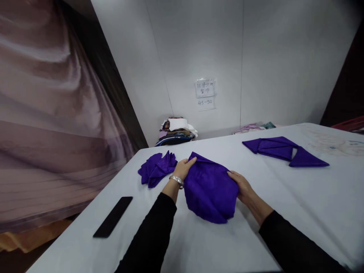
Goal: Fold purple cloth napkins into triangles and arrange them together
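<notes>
A purple cloth napkin (210, 189) hangs between my two hands, its upper edge pulled fairly straight and its lower part drooping in loose folds. My left hand (183, 168), with a silver bracelet at the wrist, pinches the napkin's upper left corner. At its right side, my right hand (241, 186) grips the cloth with the thumb on top; the other fingers are partly hidden behind it. Just left of my left hand lies a pleated purple napkin (155, 168), fanned out on the table.
Folded purple napkins (277, 148) with pointed ends lie at the right on the white-covered table (136, 235). A flat black rectangular object (113, 217) rests at the left. Behind, a pile of folded cloths (176, 132) stands by the wall, below paper signs (205, 89). A pinkish curtain (51, 113) hangs left.
</notes>
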### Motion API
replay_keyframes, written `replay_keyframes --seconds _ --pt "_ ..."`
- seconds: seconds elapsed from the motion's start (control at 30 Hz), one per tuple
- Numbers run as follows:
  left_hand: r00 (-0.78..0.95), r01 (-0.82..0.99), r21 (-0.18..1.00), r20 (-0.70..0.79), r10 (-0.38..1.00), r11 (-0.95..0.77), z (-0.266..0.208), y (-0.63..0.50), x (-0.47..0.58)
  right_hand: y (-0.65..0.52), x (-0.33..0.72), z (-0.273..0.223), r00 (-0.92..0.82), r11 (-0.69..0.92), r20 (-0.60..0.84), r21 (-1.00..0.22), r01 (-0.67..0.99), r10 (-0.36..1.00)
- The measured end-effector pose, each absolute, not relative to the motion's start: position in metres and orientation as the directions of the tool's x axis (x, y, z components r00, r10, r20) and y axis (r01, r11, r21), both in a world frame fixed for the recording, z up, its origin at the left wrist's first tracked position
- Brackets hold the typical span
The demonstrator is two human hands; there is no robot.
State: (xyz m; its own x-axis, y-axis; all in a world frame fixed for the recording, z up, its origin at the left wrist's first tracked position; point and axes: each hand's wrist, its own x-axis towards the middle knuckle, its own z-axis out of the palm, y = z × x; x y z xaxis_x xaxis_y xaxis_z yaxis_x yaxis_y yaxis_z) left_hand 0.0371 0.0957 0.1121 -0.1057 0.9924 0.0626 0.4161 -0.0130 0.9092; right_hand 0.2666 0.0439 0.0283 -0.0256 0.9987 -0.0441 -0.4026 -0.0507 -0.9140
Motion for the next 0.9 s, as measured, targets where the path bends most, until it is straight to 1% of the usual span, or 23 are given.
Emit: replay_keyframes --seconds 0.03,0.07,0.13,0.17,0.23,0.27,0.33,0.47,0.57,0.67,0.77,0.9 --pt "-0.126 0.450 0.893 0.065 0.990 -0.002 0.108 0.101 0.031 0.048 0.273 0.026 -0.023 -0.054 -0.049 -0.936 -0.348 0.999" --pt "-0.148 0.482 0.876 0.066 0.987 0.013 0.102 0.105 0.025 0.052 0.279 0.022 -0.012 -0.046 -0.045 -0.966 -0.255 0.999" --pt "-0.189 0.536 0.842 0.054 0.980 0.057 0.086 0.110 0.014 0.060 0.290 0.012 0.028 0.009 0.010 -0.999 0.036 1.000" --pt "-0.206 0.562 0.823 0.045 0.978 0.080 0.077 0.111 0.010 0.064 0.295 0.006 0.046 0.052 0.063 -0.978 0.203 0.997" --pt "-0.215 0.616 0.780 0.030 0.976 0.112 0.058 0.106 0.005 0.069 0.302 -0.003 0.046 0.135 0.179 -0.865 0.482 0.983" --pt "-0.208 0.647 0.754 0.030 0.978 0.114 0.049 0.103 0.005 0.070 0.304 -0.006 0.032 0.166 0.225 -0.799 0.577 0.974" --pt "-0.175 0.711 0.697 0.043 0.984 0.096 0.033 0.095 0.007 0.072 0.306 -0.011 -0.005 0.196 0.268 -0.692 0.695 0.963" --pt "-0.103 0.816 0.577 0.080 0.992 0.038 0.016 0.083 0.019 0.072 0.304 -0.014 -0.090 0.215 0.246 -0.550 0.807 0.965" --pt "-0.073 0.864 0.503 0.094 0.993 0.016 0.011 0.081 0.028 0.073 0.303 -0.015 -0.130 0.228 0.226 -0.490 0.841 0.965" --pt "-0.056 0.888 0.460 0.122 0.991 -0.006 0.010 0.080 0.031 0.073 0.304 -0.016 -0.141 0.243 0.238 -0.481 0.842 0.961" --pt "-0.034 0.896 0.443 0.165 0.986 -0.043 0.009 0.079 0.030 0.074 0.304 -0.016 -0.153 0.285 0.289 -0.498 0.819 0.945" --pt "-0.005 0.888 0.452 0.204 0.979 -0.090 0.008 0.075 0.028 0.069 0.298 -0.009 -0.164 0.408 0.456 -0.511 0.757 0.875"
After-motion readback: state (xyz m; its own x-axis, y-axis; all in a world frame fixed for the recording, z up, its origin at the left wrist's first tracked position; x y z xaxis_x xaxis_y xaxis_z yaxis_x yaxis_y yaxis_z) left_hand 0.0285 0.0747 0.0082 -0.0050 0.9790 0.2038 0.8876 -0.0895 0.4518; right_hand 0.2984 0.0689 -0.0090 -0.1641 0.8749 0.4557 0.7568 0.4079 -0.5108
